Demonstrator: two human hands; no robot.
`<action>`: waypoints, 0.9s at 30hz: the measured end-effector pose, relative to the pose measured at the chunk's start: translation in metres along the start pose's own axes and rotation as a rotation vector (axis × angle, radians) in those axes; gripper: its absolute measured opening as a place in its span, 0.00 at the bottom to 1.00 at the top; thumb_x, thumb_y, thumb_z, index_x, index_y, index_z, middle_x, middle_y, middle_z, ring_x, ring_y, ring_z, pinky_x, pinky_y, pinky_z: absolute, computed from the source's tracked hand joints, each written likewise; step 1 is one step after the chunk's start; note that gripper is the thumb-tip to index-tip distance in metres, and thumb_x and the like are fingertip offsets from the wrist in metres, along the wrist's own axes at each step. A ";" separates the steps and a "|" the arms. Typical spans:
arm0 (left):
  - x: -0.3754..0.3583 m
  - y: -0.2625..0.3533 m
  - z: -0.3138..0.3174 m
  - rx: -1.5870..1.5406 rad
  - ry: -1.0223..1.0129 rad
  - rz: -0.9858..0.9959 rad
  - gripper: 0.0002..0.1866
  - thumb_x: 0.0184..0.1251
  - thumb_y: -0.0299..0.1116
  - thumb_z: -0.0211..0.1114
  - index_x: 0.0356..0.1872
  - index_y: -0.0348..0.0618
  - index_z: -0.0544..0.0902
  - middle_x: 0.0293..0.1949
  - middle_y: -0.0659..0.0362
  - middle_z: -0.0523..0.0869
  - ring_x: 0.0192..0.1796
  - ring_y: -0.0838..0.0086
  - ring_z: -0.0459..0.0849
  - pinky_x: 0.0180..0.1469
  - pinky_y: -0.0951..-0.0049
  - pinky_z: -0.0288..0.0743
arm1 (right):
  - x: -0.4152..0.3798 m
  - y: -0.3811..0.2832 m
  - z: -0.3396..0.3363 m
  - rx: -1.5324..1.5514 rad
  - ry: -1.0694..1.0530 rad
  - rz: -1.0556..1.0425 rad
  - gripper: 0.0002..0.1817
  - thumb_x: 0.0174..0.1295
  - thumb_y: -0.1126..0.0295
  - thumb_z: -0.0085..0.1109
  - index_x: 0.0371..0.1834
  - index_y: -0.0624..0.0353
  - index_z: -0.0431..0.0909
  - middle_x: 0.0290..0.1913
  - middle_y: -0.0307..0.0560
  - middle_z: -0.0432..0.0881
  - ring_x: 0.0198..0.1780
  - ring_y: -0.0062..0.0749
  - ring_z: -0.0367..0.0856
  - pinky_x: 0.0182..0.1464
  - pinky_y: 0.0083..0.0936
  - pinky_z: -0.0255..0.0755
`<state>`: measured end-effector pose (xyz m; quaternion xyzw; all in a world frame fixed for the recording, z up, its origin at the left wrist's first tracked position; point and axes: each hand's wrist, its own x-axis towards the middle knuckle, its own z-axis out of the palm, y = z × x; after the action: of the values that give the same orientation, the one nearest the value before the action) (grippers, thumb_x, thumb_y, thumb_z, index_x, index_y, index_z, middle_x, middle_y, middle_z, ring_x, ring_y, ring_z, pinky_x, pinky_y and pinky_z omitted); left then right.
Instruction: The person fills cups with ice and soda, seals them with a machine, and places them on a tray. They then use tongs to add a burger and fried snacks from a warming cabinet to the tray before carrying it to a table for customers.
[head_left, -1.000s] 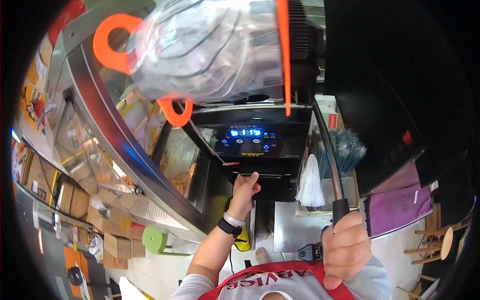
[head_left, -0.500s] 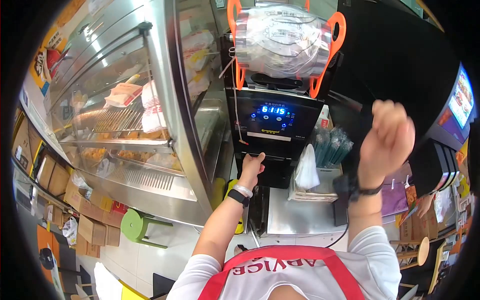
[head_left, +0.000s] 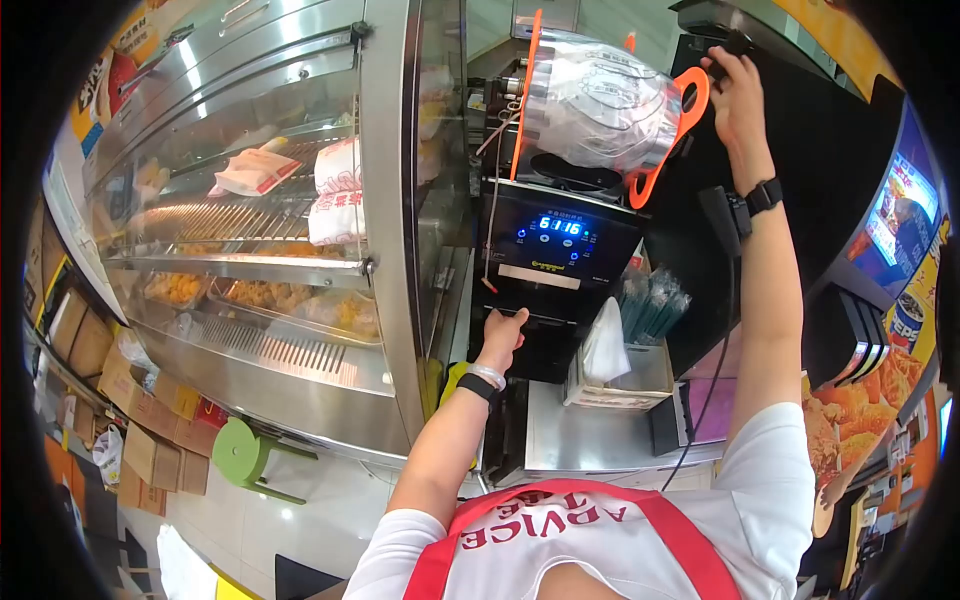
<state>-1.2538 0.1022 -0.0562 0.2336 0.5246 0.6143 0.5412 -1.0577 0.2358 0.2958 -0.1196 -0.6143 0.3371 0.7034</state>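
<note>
Near the centre stands a black sealing machine (head_left: 555, 245) with a lit blue display reading 6116. A wide roll of clear printed film (head_left: 605, 103) with orange side rings sits on top. My left hand (head_left: 501, 335) is at the machine's lower front edge, fingers curled, thumb pointing right; whether it grips the edge is hard to tell. My right hand (head_left: 737, 92) is raised at the upper right, beside the orange ring, with its fingertips at a small dark object (head_left: 738, 42) that I cannot make out.
A glass food warmer (head_left: 390, 230) with trays of fried food fills the left. Right of the machine, a box (head_left: 620, 385) holds napkins and wrapped straws (head_left: 655, 300). A dark cable hangs by my right arm. A green stool (head_left: 238, 450) stands lower left.
My right hand has moved up and forward, past the roll's right side. My left hand stays at the machine's front. The display changed from 6115 to 6116, and the view has tilted.
</note>
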 end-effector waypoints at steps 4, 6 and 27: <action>0.007 -0.007 -0.003 0.042 -0.022 0.015 0.10 0.57 0.34 0.61 0.33 0.46 0.69 0.23 0.67 0.71 0.15 0.85 0.65 0.17 0.84 0.62 | -0.002 0.028 -0.010 0.071 0.061 0.135 0.23 0.52 0.66 0.58 0.51 0.63 0.66 0.46 0.45 0.72 0.48 0.30 0.71 0.52 0.31 0.63; 0.009 -0.008 -0.003 -0.009 -0.016 0.021 0.10 0.55 0.32 0.63 0.31 0.42 0.69 0.21 0.65 0.70 0.14 0.83 0.65 0.15 0.82 0.61 | -0.022 0.018 -0.002 0.009 0.116 0.072 0.23 0.54 0.67 0.55 0.53 0.64 0.66 0.50 0.48 0.70 0.53 0.33 0.67 0.54 0.30 0.62; 0.012 -0.023 -0.012 -0.137 -0.244 0.216 0.09 0.60 0.34 0.58 0.39 0.46 0.72 0.30 0.66 0.77 0.25 0.83 0.74 0.22 0.83 0.65 | -0.311 0.080 0.074 -0.500 -0.476 0.077 0.09 0.47 0.80 0.56 0.33 0.63 0.74 0.35 0.46 0.76 0.33 0.31 0.78 0.34 0.21 0.72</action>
<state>-1.2586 0.1054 -0.0842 0.3241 0.3839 0.6703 0.5461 -1.1598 0.0844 0.0219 -0.2294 -0.8198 0.2210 0.4760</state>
